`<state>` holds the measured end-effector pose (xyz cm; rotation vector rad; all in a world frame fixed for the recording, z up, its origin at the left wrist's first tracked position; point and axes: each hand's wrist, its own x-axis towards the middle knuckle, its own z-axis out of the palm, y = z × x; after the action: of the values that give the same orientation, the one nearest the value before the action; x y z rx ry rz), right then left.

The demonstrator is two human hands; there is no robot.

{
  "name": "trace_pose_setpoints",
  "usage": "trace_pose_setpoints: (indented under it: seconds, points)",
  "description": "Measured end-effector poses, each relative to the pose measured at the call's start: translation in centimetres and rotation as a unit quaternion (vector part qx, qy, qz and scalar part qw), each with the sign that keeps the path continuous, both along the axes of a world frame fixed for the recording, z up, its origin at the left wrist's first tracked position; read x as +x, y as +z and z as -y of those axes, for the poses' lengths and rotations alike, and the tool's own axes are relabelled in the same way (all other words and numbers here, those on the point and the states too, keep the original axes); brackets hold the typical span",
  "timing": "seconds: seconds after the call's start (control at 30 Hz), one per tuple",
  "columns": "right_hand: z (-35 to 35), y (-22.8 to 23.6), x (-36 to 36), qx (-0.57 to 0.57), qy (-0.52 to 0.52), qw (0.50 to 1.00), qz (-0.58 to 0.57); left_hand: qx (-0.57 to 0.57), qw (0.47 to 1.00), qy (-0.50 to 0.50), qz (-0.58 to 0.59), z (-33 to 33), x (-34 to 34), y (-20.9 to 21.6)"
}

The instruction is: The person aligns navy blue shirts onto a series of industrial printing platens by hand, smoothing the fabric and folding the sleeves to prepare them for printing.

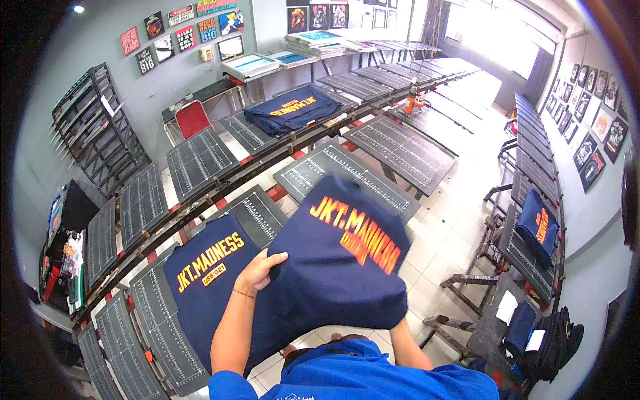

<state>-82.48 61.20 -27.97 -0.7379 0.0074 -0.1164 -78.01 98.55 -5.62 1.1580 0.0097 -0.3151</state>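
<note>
A navy T-shirt (327,273) with orange lettering on it is lifted in front of me. My left hand (261,268) is closed on its left edge, thumb on top. On the right, my forearm (407,343) goes under the raised cloth, which hides my right hand and its fingers. Another navy T-shirt (217,287), printed alike in orange, lies flat on a dark board at the left. The held cloth overlaps its right side, so where one ends and the other begins there is hard to make out.
Rows of dark printing boards (400,150) run across the room on metal rails. Folded navy shirts (293,110) lie on a far board, and more navy shirts (539,227) on the right-hand row. A red chair (193,120) and a black rack (100,127) stand at the left wall.
</note>
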Motion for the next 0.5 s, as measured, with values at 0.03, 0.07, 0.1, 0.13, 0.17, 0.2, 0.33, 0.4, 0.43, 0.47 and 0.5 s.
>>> trace_pose_setpoints:
  seconds: [0.03,0.07,0.1,0.13,0.17,0.2,0.33,0.4,0.43,0.47,0.5]
  points:
    - [1.8,-0.5,-0.5,-0.003,-0.025,0.999,0.022,-0.013,1.0,-0.004,-0.027,-0.5,0.0,-0.2]
    - [4.5,-0.6,-0.4,-0.009,-0.053,0.997,0.059,-0.029,0.998,-0.009,-0.054,-1.1,0.2,-0.2]
    - [6.9,0.4,0.4,0.007,-0.054,0.991,0.12,-0.046,0.996,-0.012,-0.075,-1.5,0.5,0.0]
    - [8.2,5.0,2.9,0.071,0.067,0.982,0.163,-0.052,0.997,0.015,-0.063,-1.7,0.1,0.9]
    - [8.9,10.7,4.5,0.134,0.183,0.953,0.201,-0.069,0.998,0.012,0.001,-1.5,-1.1,2.5]
    - [7.7,16.2,3.6,0.107,0.152,0.971,0.15,-0.085,0.994,0.009,0.066,-1.0,-2.5,4.6]
    - [9.5,17.1,2.1,-0.221,0.002,0.975,0.022,0.176,0.974,-0.022,0.14,-1.0,-5.4,8.2]
    - [9.3,20.6,2.6,-0.089,0.043,0.994,0.044,0.065,0.986,0.095,0.123,-2.5,-9.5,7.4]
    - [8.5,22.9,2.7,-0.022,0.102,0.983,0.151,-0.054,0.977,0.176,0.109,-3.7,-12.1,7.3]
    - [8.0,24.1,1.8,-0.141,0.042,0.979,0.139,-0.087,0.964,0.195,0.156,-4.5,-14.3,7.5]
    - [7.4,25.1,1.1,-0.256,-0.02,0.958,0.13,-0.055,0.962,0.176,0.202,-4.8,-15.9,8.4]
